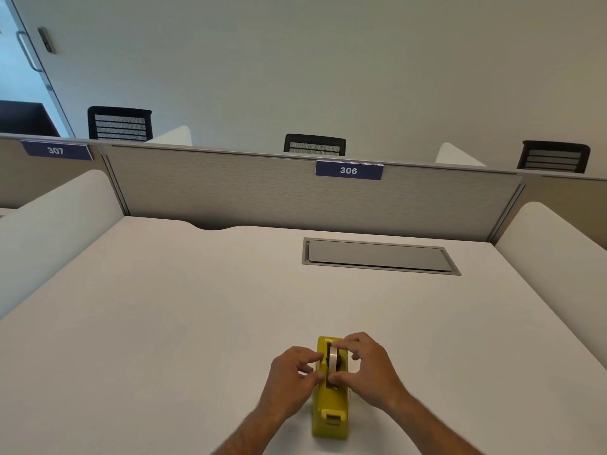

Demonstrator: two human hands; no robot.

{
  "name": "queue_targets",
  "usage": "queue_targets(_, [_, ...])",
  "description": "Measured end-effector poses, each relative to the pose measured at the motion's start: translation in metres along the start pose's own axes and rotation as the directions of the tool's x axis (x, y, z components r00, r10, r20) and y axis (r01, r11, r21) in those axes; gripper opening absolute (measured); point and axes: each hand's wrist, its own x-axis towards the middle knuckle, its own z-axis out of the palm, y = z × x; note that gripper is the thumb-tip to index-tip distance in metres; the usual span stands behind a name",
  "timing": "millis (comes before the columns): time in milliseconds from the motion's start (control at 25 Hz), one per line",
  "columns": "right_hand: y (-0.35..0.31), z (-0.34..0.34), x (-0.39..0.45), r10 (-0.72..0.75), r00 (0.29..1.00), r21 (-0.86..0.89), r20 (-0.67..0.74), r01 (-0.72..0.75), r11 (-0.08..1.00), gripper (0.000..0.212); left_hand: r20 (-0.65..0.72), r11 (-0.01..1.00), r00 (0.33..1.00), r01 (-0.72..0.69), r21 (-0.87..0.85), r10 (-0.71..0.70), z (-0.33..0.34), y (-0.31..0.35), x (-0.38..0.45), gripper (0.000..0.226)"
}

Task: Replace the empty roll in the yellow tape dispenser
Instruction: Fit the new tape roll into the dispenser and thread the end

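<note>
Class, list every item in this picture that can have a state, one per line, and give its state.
Yellow tape dispenser: upright on the desk.
Roll: seated in the dispenser's slot.
Left hand: fingers on the dispenser's side.
Right hand: pinching the roll.
Desk cable hatch: lid closed.

Head-worn view, down over desk (164, 307)

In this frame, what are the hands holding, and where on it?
The right hand pinches the whitish roll by its rim in the yellow dispenser. The left hand has its fingertips against the dispenser's left side.
</note>
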Motion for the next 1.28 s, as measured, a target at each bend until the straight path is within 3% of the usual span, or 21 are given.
queue_targets(280, [0.004, 0.002, 0.002, 0.027, 1.000, -0.025, -0.009, -0.027, 0.999, 0.063, 0.016, 0.994, 0.999, -0.047, 0.097, 0.046, 0.003, 0.000, 0.001, 0.032])
queue_targets(480, [0.007, 0.002, 0.006, 0.038, 0.999, -0.038, 0.000, -0.038, 0.999, 0.063, 0.085, 0.921, 0.976, -0.217, 0.322, 0.200, 0.001, 0.000, -0.002, 0.035])
queue_targets(880, [0.009, 0.003, -0.002, -0.019, 0.999, -0.189, 0.034, 0.025, 0.982, 0.071, 0.117, 0.952, 0.979, -0.189, 0.242, 0.165, 0.001, -0.005, -0.001, 0.054])
queue_targets(1040, [0.011, 0.001, -0.001, -0.141, 0.990, -0.192, -0.003, 0.138, 0.972, 0.056, 0.106, 0.979, 0.983, -0.161, 0.125, 0.148, 0.000, -0.003, 0.003, 0.058])
queue_targets(1280, [0.007, -0.001, 0.002, -0.340, 0.940, -0.288, -0.030, 0.318, 0.903, 0.025, 0.156, 0.983, 0.980, -0.145, 0.114, 0.126, 0.004, -0.004, 0.008, 0.064])
